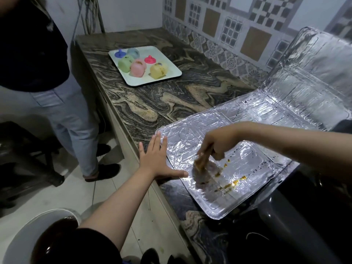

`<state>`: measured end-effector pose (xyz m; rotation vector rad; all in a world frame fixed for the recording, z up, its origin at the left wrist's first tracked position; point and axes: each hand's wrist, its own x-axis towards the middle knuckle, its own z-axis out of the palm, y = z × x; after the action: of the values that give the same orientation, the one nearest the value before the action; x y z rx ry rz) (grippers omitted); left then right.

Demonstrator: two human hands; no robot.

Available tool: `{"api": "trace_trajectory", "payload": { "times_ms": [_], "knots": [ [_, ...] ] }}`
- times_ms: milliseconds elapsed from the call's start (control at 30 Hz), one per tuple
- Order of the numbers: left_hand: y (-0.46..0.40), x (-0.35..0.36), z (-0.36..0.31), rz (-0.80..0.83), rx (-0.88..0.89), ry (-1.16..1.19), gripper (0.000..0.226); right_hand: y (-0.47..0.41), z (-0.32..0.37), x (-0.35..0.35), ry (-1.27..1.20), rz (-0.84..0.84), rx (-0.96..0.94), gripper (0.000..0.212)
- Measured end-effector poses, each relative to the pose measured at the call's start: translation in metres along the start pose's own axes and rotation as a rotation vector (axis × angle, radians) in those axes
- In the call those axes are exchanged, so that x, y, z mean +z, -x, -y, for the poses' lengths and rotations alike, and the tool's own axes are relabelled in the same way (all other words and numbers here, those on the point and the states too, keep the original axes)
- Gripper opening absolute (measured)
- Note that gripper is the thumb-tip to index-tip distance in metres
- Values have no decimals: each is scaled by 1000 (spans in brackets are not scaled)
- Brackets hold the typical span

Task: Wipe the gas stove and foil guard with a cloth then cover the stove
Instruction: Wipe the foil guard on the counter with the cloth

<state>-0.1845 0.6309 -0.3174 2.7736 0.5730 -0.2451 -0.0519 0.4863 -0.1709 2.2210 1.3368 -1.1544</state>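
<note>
Foil guard (219, 149): crinkled, shiny metal foil with embossed ridges; cloth (202, 168): limp, matt fabric, blurred; surface (171, 96): polished, veined stone; tray (172, 74): smooth, pale, glossy; cups (138, 68): pastel, plastic-looking.

My counter (171, 96) swirls in black, grey and tan veins. The foil guard (238, 149) is crinkled silver, spotted with yellow-orange stains (231, 184). My cloth (202, 168) looks beige and grey, though blurred. Toward the far left corner, a pale tray (171, 77) carries blue, green, pink and yellow containers (140, 66).
</note>
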Motion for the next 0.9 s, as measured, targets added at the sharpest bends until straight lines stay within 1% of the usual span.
{"api": "trace_trajectory", "payload": {
  "times_ms": [67, 167, 233, 267, 300, 400, 433, 533, 600, 633, 667, 767, 900],
  "knots": [
    [0, 0, -1, 2, -3, -6, 151, -8, 1, -19, -121, -171, 20, 65],
    [0, 0, -1, 1, -5, -19, 151, -33, 5, -35, -285, -384, 27, 66],
    [-1, 0, -1, 1, -7, -23, 152, -57, 9, -34, -284, -473, 18, 66],
    [-1, -1, -1, 5, -12, -20, 152, -70, 12, -29, -220, -486, 11, 67],
    [-1, 0, -2, 8, -13, -19, 152, -81, 15, -21, -110, -474, 10, 67],
    [0, 0, -2, -5, -15, -19, 151, -106, 17, 7, 281, -353, 14, 74],
    [-1, 0, -2, -6, -13, -20, 151, -109, 13, 13, 327, -333, 5, 78],
    [-1, 1, -1, -3, -18, -12, 153, -100, 0, 20, 320, -253, -83, 83],
    [-1, 1, -1, 0, -19, -12, 153, -83, -5, 27, 300, -177, -130, 76],
    [-1, 1, -2, 4, -19, -15, 153, -72, -7, 32, 293, -123, -143, 71],
    [-1, 0, -2, 7, -19, -17, 153, -62, -9, 38, 283, -55, -141, 71],
    [0, -2, -2, 17, -18, -16, 154, -36, -11, 51, 294, 97, -152, 85],
    [0, -2, -2, 18, -11, -3, 154, -8, -6, 49, 330, 231, -146, 74]
  ]
}}
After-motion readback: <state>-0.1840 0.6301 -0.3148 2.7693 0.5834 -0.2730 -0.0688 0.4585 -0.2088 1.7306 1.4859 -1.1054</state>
